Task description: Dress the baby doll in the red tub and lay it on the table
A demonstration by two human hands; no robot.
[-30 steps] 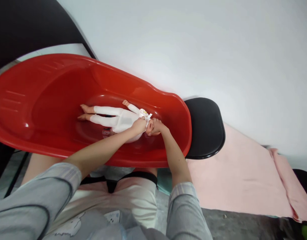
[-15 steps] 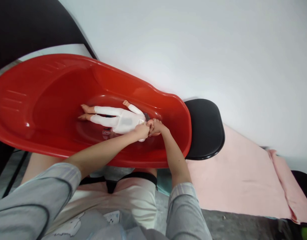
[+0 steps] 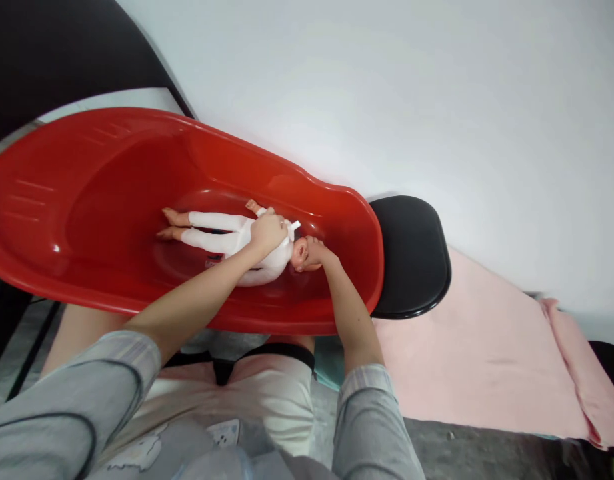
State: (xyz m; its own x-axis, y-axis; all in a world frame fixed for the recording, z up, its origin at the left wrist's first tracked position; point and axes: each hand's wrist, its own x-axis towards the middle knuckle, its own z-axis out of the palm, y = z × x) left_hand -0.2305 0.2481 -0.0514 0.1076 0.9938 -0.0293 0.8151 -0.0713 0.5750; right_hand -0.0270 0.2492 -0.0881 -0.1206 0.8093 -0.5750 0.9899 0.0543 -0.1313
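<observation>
A baby doll [image 3: 277, 267] in a white suit lies on its back inside a red baby bathtub [image 3: 111, 173], feet toward the left and head toward the right. Across its chest is my left hand [image 3: 267, 232], fingers curled over the white cloth at the far side. A small white strip [image 3: 295, 226] sticks up just past those fingers; whether it belongs to the suit I cannot tell. My right hand [image 3: 315, 252] grips the doll's head [image 3: 299, 253] from the right, covering part of it.
A black seat or stool top [image 3: 411, 257] adjoins the tub's right end. Beyond it lies a pink padded mat [image 3: 477, 353] with a rolled edge. The white wall [image 3: 411, 87] rises behind the tub, and a dark curved panel [image 3: 61, 53] stands at the upper left.
My left hand has moved from the doll's neck leftward and up across its chest. The white strip now stands out beside it. My right hand stays at the head.
</observation>
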